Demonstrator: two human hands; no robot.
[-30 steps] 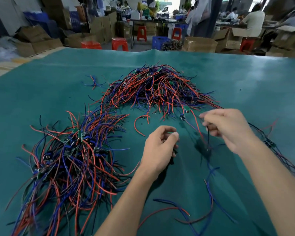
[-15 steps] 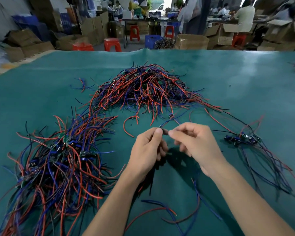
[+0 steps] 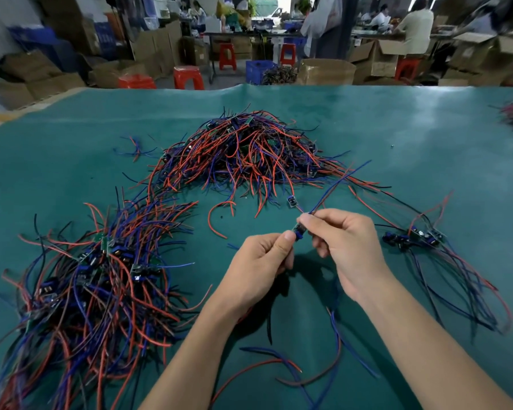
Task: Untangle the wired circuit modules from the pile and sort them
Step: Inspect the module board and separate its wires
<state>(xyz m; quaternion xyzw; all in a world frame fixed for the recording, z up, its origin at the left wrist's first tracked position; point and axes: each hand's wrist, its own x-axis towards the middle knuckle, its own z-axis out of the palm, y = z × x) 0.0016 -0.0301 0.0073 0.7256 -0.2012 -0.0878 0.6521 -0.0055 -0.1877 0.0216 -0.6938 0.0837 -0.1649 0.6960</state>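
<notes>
Both hands meet at frame centre, above the green counter (image 3: pixel 397 137). Left hand (image 3: pixel 261 261): fingers curled, thumb and forefinger pinching a small dark module (image 3: pixel 298 232). Right hand (image 3: pixel 342 242): pinches the same module from the other side, with thin blue wires (image 3: pixel 335 187) running up and right from its fingertips. A second small module (image 3: pixel 291 200) hangs on a wire just above the hands.

Big tangled pile (image 3: pixel 243 152) of red, blue and black wired modules, upper centre. Second large heap (image 3: pixel 92 285) fills the lower left, boards visible among the wires. Small sorted group (image 3: pixel 412 236) at right, modules together, wires trailing toward lower right. Loose wires (image 3: pixel 279 362) lie at bottom centre between the forearms. Background: cardboard boxes (image 3: pixel 376 59), red stools (image 3: pixel 188 76), blurred seated people.
</notes>
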